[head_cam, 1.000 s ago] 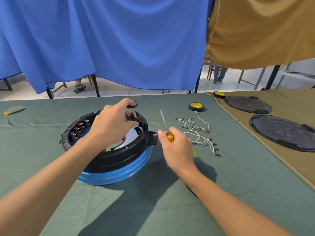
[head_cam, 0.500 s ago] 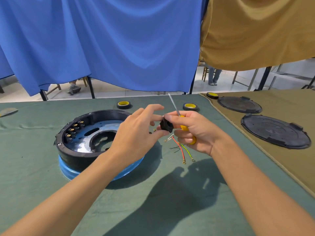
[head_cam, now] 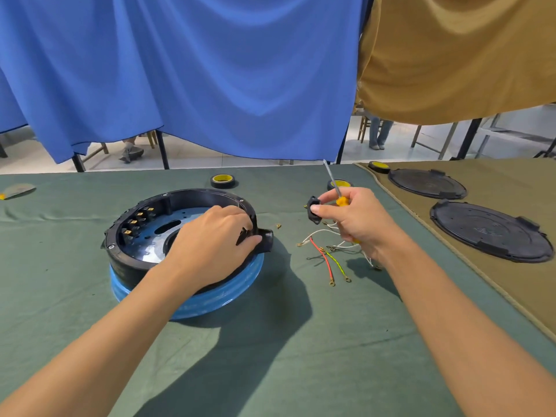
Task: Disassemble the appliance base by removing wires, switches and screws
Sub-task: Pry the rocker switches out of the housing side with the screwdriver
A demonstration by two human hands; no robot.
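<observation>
Your left hand (head_cam: 210,245) has left the small part it shared with the other hand half a second ago and gone back to the appliance base (head_cam: 192,195), which sits on a blue ring left of centre on the green-covered table (head_cam: 270,356). Its fingers curl over the base's right rim, beside the side spout. Your right hand (head_cam: 358,221), raised over the middle of the table, pinches the freed black socket (head_cam: 313,210) between thumb and forefinger while the other fingers wrap the yellow-handled screwdriver (head_cam: 332,182), shaft pointing up and away. Wires (head_cam: 323,257), white, red and yellow-green, hang from that hand onto the cloth.

Risks, as I judge them: one hand carrying two things may drop the socket. The trailing wires could snag on the loose wires under them. Pressing on one rim could tip the base off its ring.
</observation>
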